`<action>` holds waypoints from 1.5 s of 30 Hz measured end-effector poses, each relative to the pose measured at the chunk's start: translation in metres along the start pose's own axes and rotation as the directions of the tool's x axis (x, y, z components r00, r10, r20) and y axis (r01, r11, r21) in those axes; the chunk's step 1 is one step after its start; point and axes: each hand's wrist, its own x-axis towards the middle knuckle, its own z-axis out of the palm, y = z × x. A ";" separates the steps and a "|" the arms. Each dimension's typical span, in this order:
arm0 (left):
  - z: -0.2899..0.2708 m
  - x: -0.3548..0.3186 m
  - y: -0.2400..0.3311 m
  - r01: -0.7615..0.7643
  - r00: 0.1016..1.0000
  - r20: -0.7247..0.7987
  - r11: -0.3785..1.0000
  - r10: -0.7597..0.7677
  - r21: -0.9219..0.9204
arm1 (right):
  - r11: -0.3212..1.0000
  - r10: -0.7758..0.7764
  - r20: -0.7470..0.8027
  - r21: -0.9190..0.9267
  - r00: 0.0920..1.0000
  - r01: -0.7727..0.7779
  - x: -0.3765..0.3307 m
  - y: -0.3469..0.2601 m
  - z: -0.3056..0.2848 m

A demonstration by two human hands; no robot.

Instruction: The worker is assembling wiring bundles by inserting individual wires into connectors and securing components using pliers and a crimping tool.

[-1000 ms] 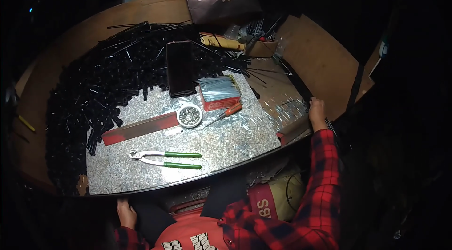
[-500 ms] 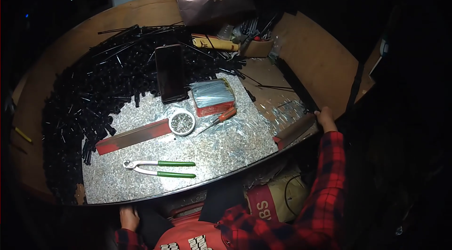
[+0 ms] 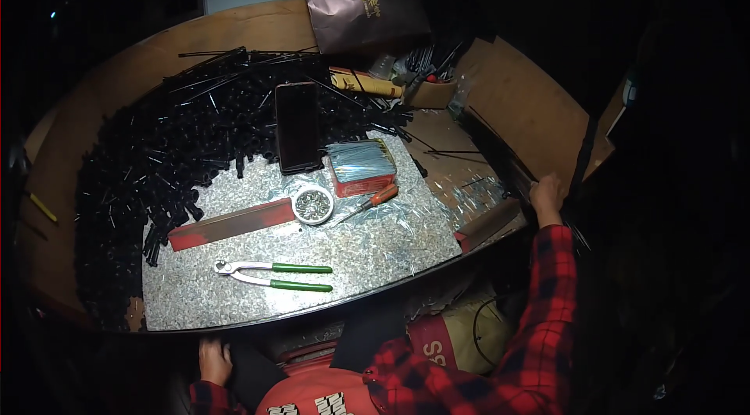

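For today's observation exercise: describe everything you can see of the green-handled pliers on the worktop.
The pliers lie flat on the speckled grey worktop, near its front edge. Two long green handles point to the person's right, slightly spread; the pale metal head with short curved jaws points left, and the jaws look a little parted. A red flat bar lies just behind them, apart. No hand touches them; only the worktop does.

Green-handled pliers [image 3: 273,276], red-and-black checked sleeve [image 3: 547,313], speckled grey slab [image 3: 375,247] (black parts [image 3: 156,157] heaped beside), mauve bag [image 3: 363,8].
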 end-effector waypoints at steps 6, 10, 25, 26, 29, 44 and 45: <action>-0.012 0.003 0.014 -0.041 0.999 -0.030 0.998 0.040 -0.047 | 0.990 0.073 0.167 0.104 0.983 -0.091 0.011 0.010 -0.015; -0.017 -0.001 0.012 -0.037 0.999 -0.029 0.997 0.035 -0.061 | 0.993 0.000 0.063 0.118 0.998 -0.007 0.018 0.016 -0.017; -0.049 -0.015 0.028 -0.186 0.983 -0.022 0.977 0.184 -0.102 | 0.976 -0.175 -0.149 0.102 0.973 0.191 0.020 -0.009 -0.037; -0.053 -0.013 0.032 -0.182 0.983 -0.024 0.978 0.180 -0.102 | 0.968 -0.180 -0.150 0.151 0.972 0.202 0.014 -0.022 -0.052; -0.069 -0.006 0.050 -0.250 0.968 -0.026 0.958 0.249 -0.139 | 0.929 -0.242 -0.259 0.217 0.935 0.301 0.026 -0.037 -0.061; -0.168 0.057 0.120 -0.523 0.797 -0.449 0.834 0.404 -0.177 | 0.323 -0.656 -0.361 0.660 0.663 0.679 -0.119 -0.199 -0.161; -0.172 0.063 0.121 -0.542 0.768 -0.510 0.817 0.386 -0.198 | 0.298 -0.688 -0.371 0.639 0.624 0.709 -0.124 -0.205 -0.160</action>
